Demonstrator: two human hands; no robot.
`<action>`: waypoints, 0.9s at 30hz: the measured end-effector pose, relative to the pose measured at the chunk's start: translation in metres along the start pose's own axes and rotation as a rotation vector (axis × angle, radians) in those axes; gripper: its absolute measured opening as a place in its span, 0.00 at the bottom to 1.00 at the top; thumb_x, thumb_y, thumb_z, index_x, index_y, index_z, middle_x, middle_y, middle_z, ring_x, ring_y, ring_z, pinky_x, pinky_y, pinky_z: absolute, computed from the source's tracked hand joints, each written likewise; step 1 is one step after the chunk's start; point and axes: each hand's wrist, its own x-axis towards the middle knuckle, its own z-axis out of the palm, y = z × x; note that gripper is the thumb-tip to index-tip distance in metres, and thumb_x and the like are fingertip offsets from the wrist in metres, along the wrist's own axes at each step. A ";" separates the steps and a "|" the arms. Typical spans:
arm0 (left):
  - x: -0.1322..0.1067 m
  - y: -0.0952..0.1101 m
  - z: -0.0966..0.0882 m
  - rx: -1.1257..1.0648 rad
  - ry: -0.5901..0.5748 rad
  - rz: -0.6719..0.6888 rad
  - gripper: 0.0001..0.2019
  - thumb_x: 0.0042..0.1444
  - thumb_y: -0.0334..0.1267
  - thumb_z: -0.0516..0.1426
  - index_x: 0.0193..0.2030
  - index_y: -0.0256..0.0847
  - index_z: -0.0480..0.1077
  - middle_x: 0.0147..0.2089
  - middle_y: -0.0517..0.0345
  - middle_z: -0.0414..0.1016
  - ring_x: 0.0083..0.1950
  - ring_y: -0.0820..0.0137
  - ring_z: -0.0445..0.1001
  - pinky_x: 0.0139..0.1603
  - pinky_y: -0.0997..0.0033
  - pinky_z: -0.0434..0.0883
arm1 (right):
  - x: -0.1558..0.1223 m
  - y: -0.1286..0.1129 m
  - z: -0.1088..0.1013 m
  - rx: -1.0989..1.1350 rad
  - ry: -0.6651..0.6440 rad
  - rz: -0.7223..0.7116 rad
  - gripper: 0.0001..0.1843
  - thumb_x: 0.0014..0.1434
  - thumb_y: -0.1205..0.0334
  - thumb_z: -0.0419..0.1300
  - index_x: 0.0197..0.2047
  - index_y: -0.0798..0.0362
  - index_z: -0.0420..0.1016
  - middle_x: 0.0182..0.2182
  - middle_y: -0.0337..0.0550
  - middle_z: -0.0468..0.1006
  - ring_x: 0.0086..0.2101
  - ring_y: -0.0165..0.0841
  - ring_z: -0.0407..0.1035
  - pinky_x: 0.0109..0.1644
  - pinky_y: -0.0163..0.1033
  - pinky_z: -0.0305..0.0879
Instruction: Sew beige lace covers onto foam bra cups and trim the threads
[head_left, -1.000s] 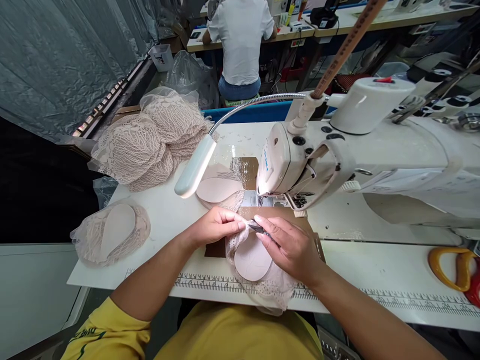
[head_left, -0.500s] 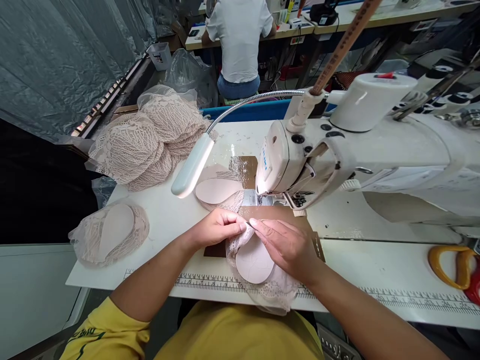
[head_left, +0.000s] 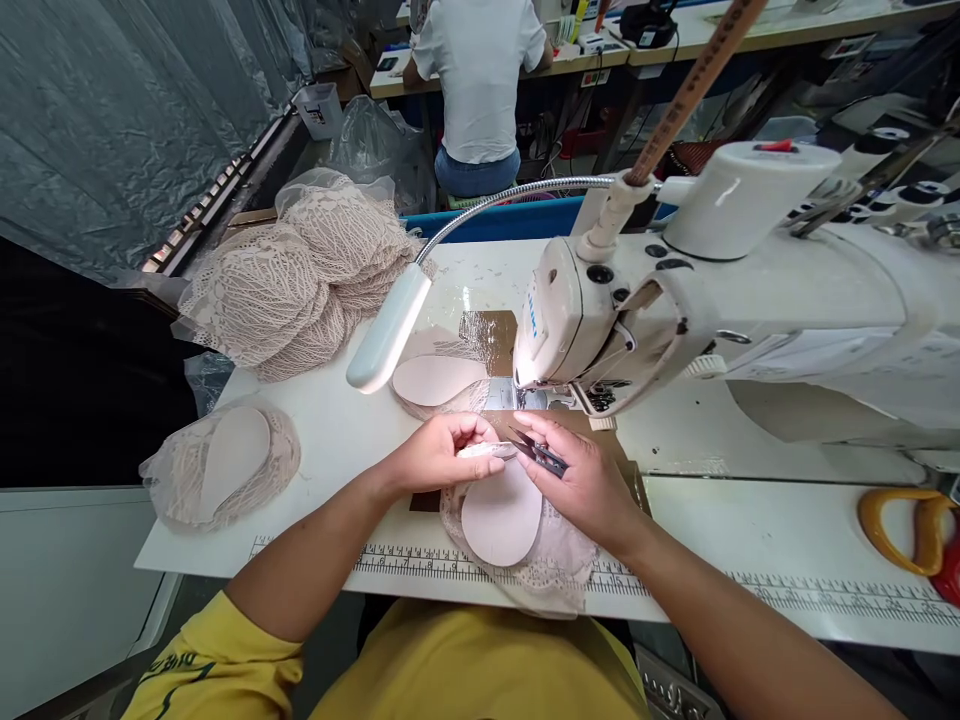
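My left hand (head_left: 450, 455) is closed on the folded edge of a pale pink lace piece (head_left: 559, 555), pinching it between thumb and fingers. A smooth rounded pad (head_left: 502, 518) lies on that lace, below both hands. In my right hand (head_left: 581, 480) is a pair of black thread snips (head_left: 544, 457), their blades pointing left at the pinched lace edge. Just beyond my hands is the needle area of a white sewing machine (head_left: 570, 310). Another pad (head_left: 439, 381) on lace rests left of the needle.
A tall pile of lace pieces (head_left: 262, 280) sits at the table's back left. Nearer lies a lace piece with a teardrop pad (head_left: 236, 460). A lamp (head_left: 390, 328) hangs over the table. Orange-handled scissors (head_left: 896, 530) lie far right. A person in white (head_left: 480, 90) sits ahead.
My right hand has drawn slightly back from the left, and the snips now show with their blades apart. The lace edge in my left hand is turned up more.
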 end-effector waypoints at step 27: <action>-0.002 -0.002 0.000 -0.097 0.029 -0.100 0.17 0.52 0.45 0.62 0.40 0.31 0.76 0.26 0.58 0.68 0.28 0.76 0.64 0.28 0.78 0.62 | -0.004 -0.001 -0.005 -0.223 0.074 -0.232 0.17 0.61 0.64 0.57 0.53 0.54 0.73 0.34 0.44 0.79 0.34 0.34 0.73 0.38 0.39 0.72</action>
